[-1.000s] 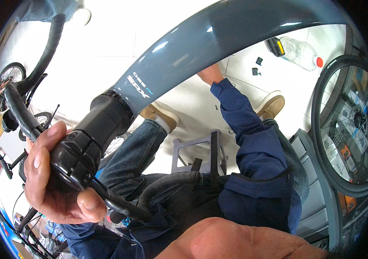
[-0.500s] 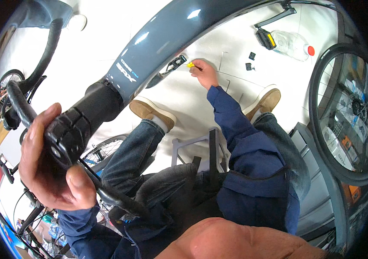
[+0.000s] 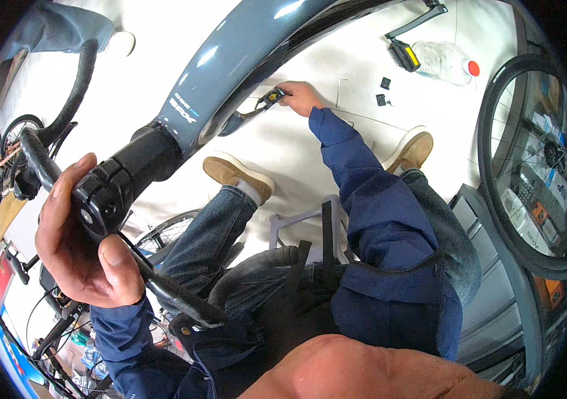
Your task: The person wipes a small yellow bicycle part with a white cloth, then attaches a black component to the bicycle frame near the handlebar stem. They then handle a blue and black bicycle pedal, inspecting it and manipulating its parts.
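My left hand (image 3: 87, 243) is curled around the black handlebar by the stem (image 3: 107, 199) of a dark grey bike, fingers on the far side and thumb on the near side. The bike's frame (image 3: 230, 60) slants up to the right. Beneath it, a black brake caliper (image 3: 267, 101) sits at the end of the fork. A small yellow piece (image 3: 272, 97) shows inside the caliper. My right hand (image 3: 300, 98) is closed at the caliper's right end, fingertips pinched against the yellow piece; the tips are partly hidden.
A removed wheel (image 3: 486, 153) stands at the right beside a grey cabinet (image 3: 489, 279). On the floor are a clear bottle with a red cap (image 3: 443, 64), two small black parts (image 3: 383, 92) and hex keys. A pedal (image 3: 403, 56) hangs nearby. Another handlebar (image 3: 74, 100) is at left.
My right hand has moved left to the caliper, and the yellow piece it held outside now shows within it. The bike has shifted slightly in view. My left hand keeps its hold.
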The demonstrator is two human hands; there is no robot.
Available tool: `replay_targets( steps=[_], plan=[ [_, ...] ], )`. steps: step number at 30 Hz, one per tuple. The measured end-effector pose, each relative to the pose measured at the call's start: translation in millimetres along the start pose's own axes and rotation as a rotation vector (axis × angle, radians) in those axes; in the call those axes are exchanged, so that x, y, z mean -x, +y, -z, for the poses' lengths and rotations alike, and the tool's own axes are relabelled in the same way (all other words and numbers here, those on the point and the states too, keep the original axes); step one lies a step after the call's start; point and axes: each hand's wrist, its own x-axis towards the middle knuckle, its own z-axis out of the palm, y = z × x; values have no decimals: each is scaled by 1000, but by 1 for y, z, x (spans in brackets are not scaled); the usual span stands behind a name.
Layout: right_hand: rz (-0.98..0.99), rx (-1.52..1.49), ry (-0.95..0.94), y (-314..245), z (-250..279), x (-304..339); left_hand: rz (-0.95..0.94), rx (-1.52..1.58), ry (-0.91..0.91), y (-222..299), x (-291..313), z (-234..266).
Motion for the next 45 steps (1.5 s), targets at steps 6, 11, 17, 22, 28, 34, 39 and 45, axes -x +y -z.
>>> replay_targets(
  steps=[6,11,17,22,28,34,39,45],
  plan=[
    [-101,-196,-77,-5,3,-2,11,-39,15,2,0,-1],
    [-101,-247,-190,-17,12,0,-22,-66,18,0,0,-1],
    [-172,-510,-288,-22,16,8,-43,-91,24,-1,-1,-1],
    [-366,-732,-308,-18,18,4,-25,-84,27,0,0,-2],
    [-350,-447,-405,-30,22,-12,-36,-98,45,-1,0,-3],
    [-394,-391,-477,-38,25,-24,-22,-97,45,0,0,-4],
    [-390,-480,-488,-29,26,-27,-24,-119,46,-1,0,-3],
    [-369,-581,-506,-20,29,-28,-13,-135,58,0,1,-4]
  ],
)
